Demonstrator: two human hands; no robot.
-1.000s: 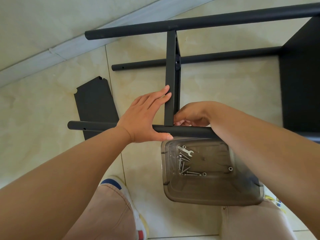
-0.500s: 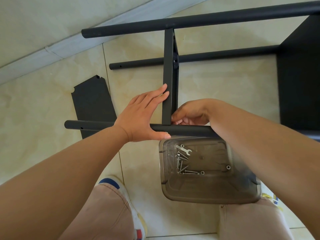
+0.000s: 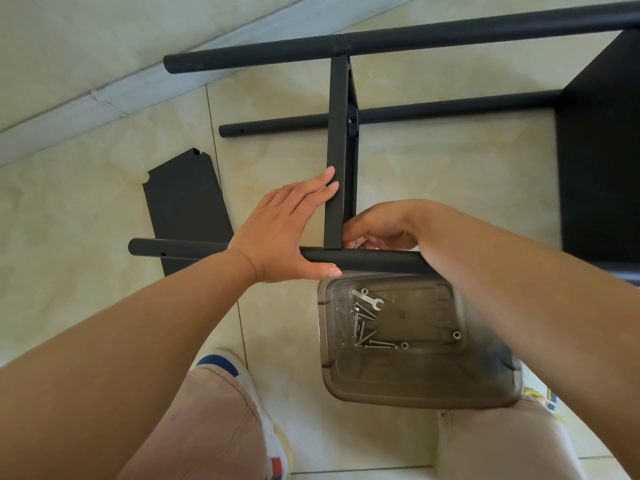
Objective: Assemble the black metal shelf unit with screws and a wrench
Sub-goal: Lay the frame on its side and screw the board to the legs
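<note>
Down on the tiled floor (image 3: 433, 174), the left hand (image 3: 284, 233) lies flat and spread, fingers straight against the black shelf panel (image 3: 337, 150) standing on edge, thumb along the near black tube (image 3: 374, 261). Just right of that panel, the right hand (image 3: 381, 226) curls its fingers at the joint where panel meets tube; whether it pinches a screw I cannot tell. Below both hands sits a clear plastic tub (image 3: 485, 386) holding a small wrench (image 3: 369, 299) and loose screws (image 3: 363, 327), and left of the left hand a spare black panel (image 3: 183, 199) lies flat.
</note>
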